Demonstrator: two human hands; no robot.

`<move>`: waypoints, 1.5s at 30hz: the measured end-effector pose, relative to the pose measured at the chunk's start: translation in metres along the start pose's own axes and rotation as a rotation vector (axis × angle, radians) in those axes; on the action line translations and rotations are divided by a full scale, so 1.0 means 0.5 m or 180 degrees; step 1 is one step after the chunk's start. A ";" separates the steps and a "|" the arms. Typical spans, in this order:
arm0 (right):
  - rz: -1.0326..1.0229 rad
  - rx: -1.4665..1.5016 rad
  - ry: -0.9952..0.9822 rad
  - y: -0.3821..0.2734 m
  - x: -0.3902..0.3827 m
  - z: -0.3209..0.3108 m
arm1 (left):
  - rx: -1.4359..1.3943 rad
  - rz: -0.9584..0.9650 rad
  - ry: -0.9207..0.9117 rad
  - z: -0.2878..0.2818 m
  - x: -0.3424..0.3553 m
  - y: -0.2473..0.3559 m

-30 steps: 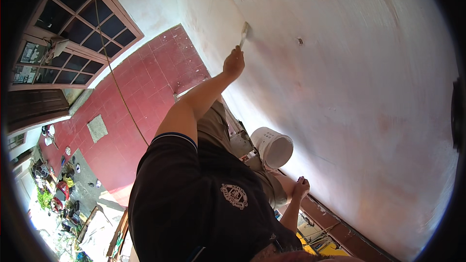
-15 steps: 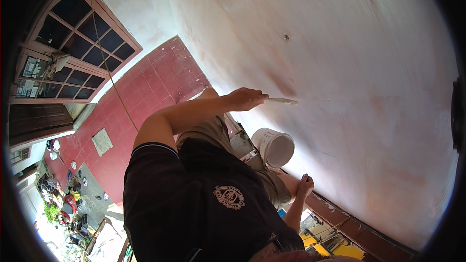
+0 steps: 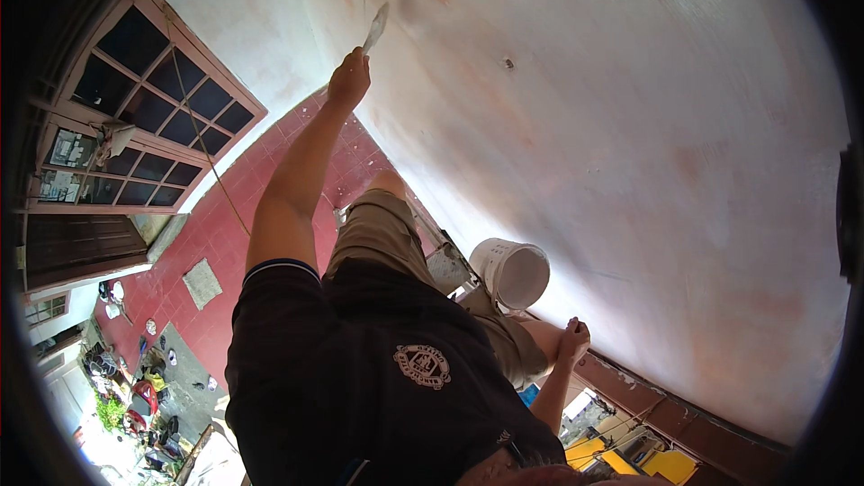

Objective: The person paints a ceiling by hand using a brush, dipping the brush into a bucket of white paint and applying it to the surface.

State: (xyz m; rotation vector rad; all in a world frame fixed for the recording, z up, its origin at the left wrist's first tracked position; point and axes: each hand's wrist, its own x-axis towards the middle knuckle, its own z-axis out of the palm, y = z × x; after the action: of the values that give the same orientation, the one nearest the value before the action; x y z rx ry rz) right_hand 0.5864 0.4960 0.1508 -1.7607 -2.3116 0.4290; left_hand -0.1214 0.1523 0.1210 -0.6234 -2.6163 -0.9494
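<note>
My left hand [image 3: 349, 79] is raised high against the wall at the upper left, its arm almost straight. Its closed fingers hold a flat, white-coated paintbrush [image 3: 376, 29]; the tip is at the wall surface, just below a peeling orange-brown patch. The wall [image 3: 648, 126] is streaked with thin white over pinkish areas. My right hand [image 3: 574, 339] is closed beside my knee, low near the wall; what it holds, if anything, is hidden. A white bucket [image 3: 524, 277] is between my legs and the wall, its round mouth turned toward the wall side.
Far below lies a red tiled floor [image 3: 261, 162] with a grey mat [image 3: 202, 284]. A paned window [image 3: 135, 63] is at the left, and a thin rope [image 3: 211, 162] hangs before it. A brown ledge [image 3: 684, 414] runs along the wall at lower right. Shoes and clutter [image 3: 148, 396] lie lower left.
My left hand has swung up and left along the wall with the paintbrush, from beside the bucket's height to high up. My right hand has hardly moved.
</note>
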 end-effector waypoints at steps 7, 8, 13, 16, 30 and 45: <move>0.0051 -0.0315 0.0020 -0.006 -0.002 -0.010 | -0.0445 -0.0322 -0.0477 0.091 -0.158 0.318; 0.0050 -0.0303 0.0018 -0.009 0.000 -0.007 | -0.0535 -0.0277 -0.0591 0.097 -0.203 0.363; 0.0121 -0.0186 0.0061 0.004 -0.002 -0.005 | -0.0704 0.0450 -0.1406 0.026 -0.383 0.552; 0.0086 -0.0205 0.0076 0.001 -0.001 0.000 | -0.1003 0.0760 -0.1460 -0.006 -0.419 0.550; -0.0002 -0.0260 -0.0035 -0.006 0.002 0.002 | -0.0512 0.1530 -0.1078 -0.076 0.056 0.149; 0.0139 -0.0170 -0.0219 0.020 0.024 0.014 | 0.0432 -0.0541 0.0578 -0.146 0.289 -0.094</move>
State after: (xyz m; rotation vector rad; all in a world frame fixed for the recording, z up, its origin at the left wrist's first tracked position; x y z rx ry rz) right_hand 0.5899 0.5091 0.1405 -1.8521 -2.3559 0.4461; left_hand -0.2603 0.1148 0.2084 -0.2715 -2.5729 -0.8237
